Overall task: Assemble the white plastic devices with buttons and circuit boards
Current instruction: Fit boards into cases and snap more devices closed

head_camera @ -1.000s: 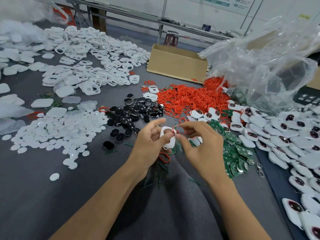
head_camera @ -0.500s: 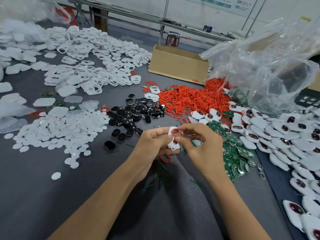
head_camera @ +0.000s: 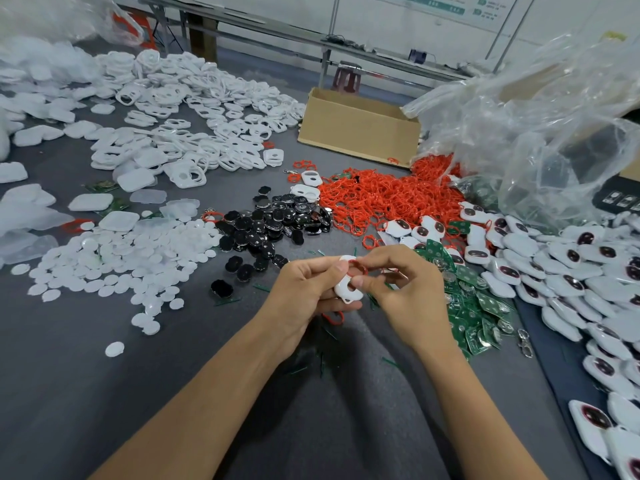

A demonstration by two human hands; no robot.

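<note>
Left hand (head_camera: 304, 289) grips one white shell (head_camera: 346, 289); right hand (head_camera: 412, 292) pinches one red ring (head_camera: 357, 266) against it.

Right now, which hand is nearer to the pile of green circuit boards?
Right. The right hand, pinching the white plastic shell, lies directly beside the pile of green circuit boards; the left hand grips the same shell on the side away from them.

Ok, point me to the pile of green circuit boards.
Head view, right of centre: the green circuit boards lie beside the right hand, between it and the assembled white devices.
</note>
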